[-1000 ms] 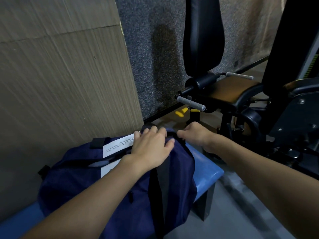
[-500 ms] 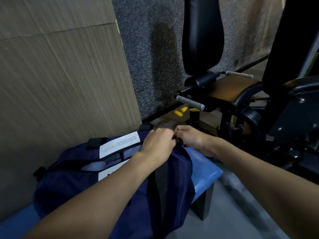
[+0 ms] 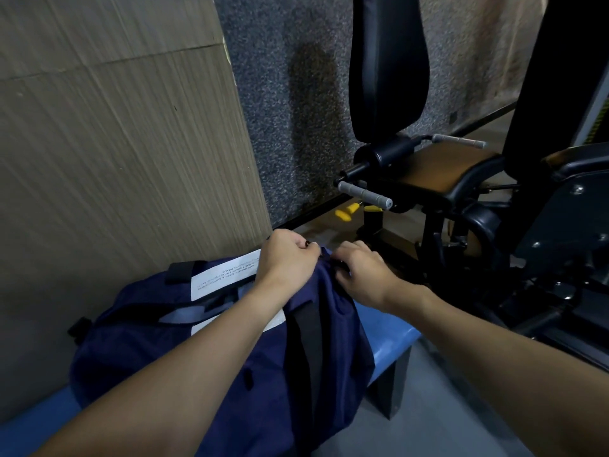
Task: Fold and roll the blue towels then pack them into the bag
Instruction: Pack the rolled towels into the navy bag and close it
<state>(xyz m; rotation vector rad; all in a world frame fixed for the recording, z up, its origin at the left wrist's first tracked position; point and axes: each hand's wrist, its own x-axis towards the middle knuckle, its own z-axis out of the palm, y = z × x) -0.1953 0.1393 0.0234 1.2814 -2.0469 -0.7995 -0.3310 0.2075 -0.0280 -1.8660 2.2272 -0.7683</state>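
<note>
Left hand (image 3: 286, 260), right hand (image 3: 364, 275), one bag (image 3: 158, 344)

Dim, soft, wide-angle edge distortion

You have a single view, from the wide-angle camera on your head. It faces forward and down, close over the bag (image 3: 148, 328) on the bench (image 3: 390, 341), which sit low in the frame. The wall (image 3: 115, 153) fills its left side, the exercise machine (image 3: 461, 173) its right.
</note>
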